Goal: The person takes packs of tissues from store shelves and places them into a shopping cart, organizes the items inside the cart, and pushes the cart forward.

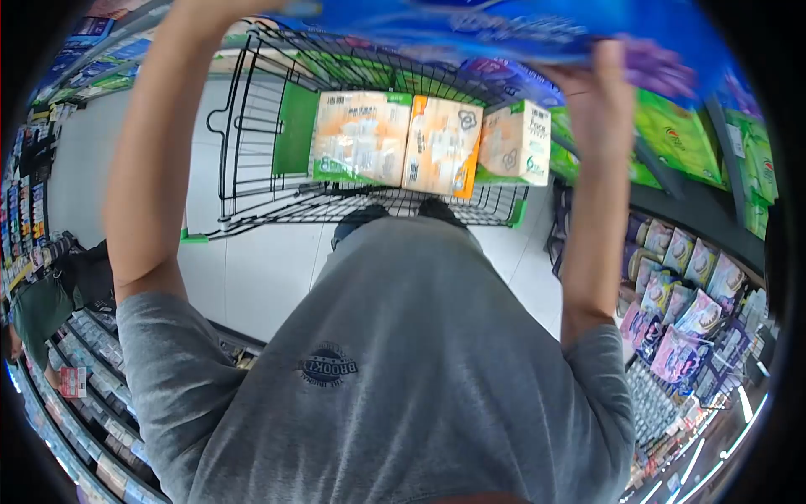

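Observation:
High in front of me is a large blue plastic-wrapped pack [470, 25] with pale lettering and a purple patch near its right end. My right hand [600, 97] grips its lower right part, thumb pointing up along it. At the pack's left end is my left hand [231, 7], closed on it as far as I can see; the top edge cuts off most of its fingers. Below stands a black wire shopping cart [243, 160] with green trim. Inside it sit three orange-and-white packs in a row: a left pack [361, 139], a middle pack [441, 147] and a right pack [514, 143].
Shelves with green packs [680, 139] run along the right. Hanging pouches [697, 277] and other goods are lower right. At far left a person [50, 311] in a dark green top is near more shelving [101, 395]. Pale floor tiles [264, 286] lie under the cart.

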The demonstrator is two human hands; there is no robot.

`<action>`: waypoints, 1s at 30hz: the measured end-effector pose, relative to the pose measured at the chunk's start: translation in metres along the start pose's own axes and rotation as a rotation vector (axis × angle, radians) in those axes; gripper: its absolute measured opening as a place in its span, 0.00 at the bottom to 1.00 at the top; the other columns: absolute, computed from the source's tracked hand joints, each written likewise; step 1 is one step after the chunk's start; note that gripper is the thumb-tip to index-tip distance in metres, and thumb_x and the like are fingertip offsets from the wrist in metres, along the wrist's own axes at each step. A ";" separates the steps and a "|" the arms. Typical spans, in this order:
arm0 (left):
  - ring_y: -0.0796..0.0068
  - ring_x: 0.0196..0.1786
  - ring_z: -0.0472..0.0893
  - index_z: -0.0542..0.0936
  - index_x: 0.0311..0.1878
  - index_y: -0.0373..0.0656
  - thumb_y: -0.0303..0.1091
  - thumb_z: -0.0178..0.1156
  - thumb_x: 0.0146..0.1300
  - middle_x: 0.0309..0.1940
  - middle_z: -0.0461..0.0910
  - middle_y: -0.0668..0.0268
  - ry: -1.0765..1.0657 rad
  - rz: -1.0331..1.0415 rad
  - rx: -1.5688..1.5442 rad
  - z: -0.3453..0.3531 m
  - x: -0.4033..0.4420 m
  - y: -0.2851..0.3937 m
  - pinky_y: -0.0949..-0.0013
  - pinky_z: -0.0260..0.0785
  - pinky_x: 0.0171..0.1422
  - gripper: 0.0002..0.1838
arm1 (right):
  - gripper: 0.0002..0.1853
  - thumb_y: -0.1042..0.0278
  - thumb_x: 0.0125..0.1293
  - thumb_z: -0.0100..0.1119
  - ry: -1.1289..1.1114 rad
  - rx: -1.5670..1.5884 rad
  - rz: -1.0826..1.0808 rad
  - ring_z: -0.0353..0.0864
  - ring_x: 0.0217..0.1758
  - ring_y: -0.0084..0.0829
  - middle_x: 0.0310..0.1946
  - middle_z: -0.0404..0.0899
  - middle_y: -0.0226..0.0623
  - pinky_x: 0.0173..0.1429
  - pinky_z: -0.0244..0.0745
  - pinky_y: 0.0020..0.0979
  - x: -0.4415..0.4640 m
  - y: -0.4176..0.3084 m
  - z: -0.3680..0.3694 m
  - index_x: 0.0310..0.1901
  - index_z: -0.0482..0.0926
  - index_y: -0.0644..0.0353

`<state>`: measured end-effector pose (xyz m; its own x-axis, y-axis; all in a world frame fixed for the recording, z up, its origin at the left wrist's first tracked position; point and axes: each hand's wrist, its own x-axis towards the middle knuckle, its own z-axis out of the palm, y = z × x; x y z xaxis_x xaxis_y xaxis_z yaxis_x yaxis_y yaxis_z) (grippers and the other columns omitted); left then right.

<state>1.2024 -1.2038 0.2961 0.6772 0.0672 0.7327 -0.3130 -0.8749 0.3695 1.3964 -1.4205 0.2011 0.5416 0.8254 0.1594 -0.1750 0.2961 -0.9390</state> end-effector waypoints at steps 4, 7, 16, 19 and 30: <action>0.62 0.58 0.72 0.62 0.64 0.34 0.42 0.78 0.35 0.54 0.73 0.52 -0.223 -0.367 -0.031 0.029 -0.080 -0.018 0.65 0.62 0.64 0.52 | 0.25 0.65 0.60 0.63 0.183 0.111 0.333 0.75 0.50 0.33 0.49 0.69 0.35 0.47 0.80 0.40 -0.048 0.109 0.012 0.56 0.63 0.57; 0.60 0.54 0.75 0.65 0.62 0.37 0.40 0.78 0.33 0.53 0.74 0.51 -0.302 -0.631 -0.164 0.054 -0.135 -0.027 0.64 0.66 0.60 0.49 | 0.23 0.65 0.61 0.62 0.204 0.238 0.556 0.74 0.52 0.32 0.51 0.69 0.33 0.54 0.76 0.43 -0.090 0.164 0.011 0.55 0.64 0.53; 0.49 0.56 0.73 0.67 0.62 0.43 0.42 0.77 0.33 0.54 0.72 0.47 -0.463 -0.588 -0.069 0.117 -0.244 -0.020 0.58 0.64 0.62 0.48 | 0.05 0.74 0.58 0.57 0.392 0.599 0.708 0.78 0.49 0.38 0.40 0.78 0.41 0.59 0.71 0.42 -0.180 0.245 -0.013 0.37 0.75 0.58; 0.49 0.55 0.70 0.64 0.63 0.47 0.38 0.74 0.33 0.52 0.70 0.51 -0.539 -0.494 0.047 0.129 -0.275 -0.009 0.54 0.61 0.61 0.48 | 0.11 0.68 0.55 0.48 0.486 0.555 0.804 0.74 0.49 0.42 0.39 0.76 0.48 0.61 0.67 0.43 -0.208 0.265 -0.026 0.37 0.73 0.64; 0.44 0.59 0.66 0.64 0.63 0.44 0.39 0.75 0.34 0.57 0.66 0.46 -0.626 -0.616 0.161 0.122 -0.316 0.013 0.51 0.56 0.65 0.49 | 0.28 0.52 0.61 0.48 0.324 0.130 1.046 0.71 0.53 0.34 0.52 0.74 0.42 0.63 0.57 0.34 -0.195 0.281 -0.014 0.60 0.68 0.60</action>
<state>1.0658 -1.2947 -0.0009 0.9485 0.3150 -0.0330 0.2922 -0.8300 0.4751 1.2526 -1.5052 -0.0985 0.2621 0.5380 -0.8011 -0.7478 -0.4115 -0.5210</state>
